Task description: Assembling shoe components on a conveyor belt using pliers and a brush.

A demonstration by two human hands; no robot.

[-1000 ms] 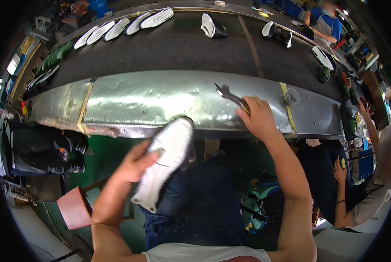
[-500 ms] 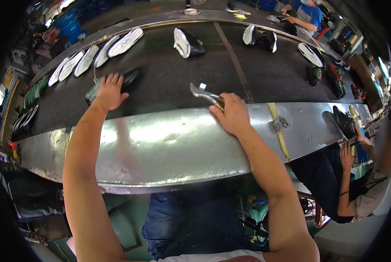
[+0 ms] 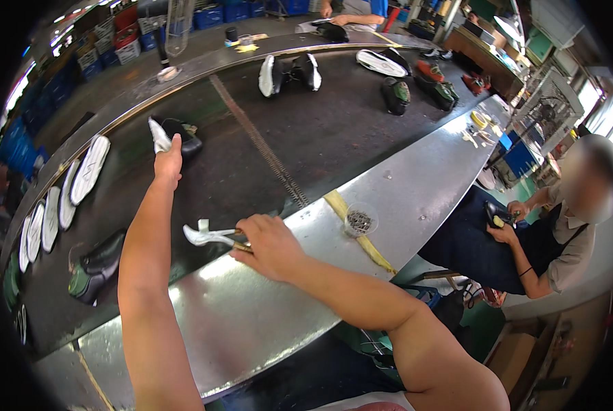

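My left hand [image 3: 168, 163] reaches over the dark belt and closes on a shoe with a white sole; its black upper [image 3: 188, 140] lies just beyond, and the fingers are partly hidden. In my right hand [image 3: 271, 245] is a pair of lasting pincers [image 3: 209, 237], its curved metal head pointing left above the near edge of the belt. A small white piece [image 3: 203, 224] shows beside that head. Left of my left forearm rests a pair of black shoes with green lining [image 3: 90, 277].
White-soled shoes [image 3: 87, 171] line the belt's far left edge. More shoes [image 3: 396, 94] stand at the far right. On the metal ledge [image 3: 416, 178] a clear cup of nails [image 3: 360, 220] sits over a yellow strip [image 3: 378, 257]. A co-worker [image 3: 560, 226] sits at right, holding a shoe.
My view has swung to the right. My left hand has left the green-lined black pair and moved onto the white-soled shoe. The pincers remain in my right hand.
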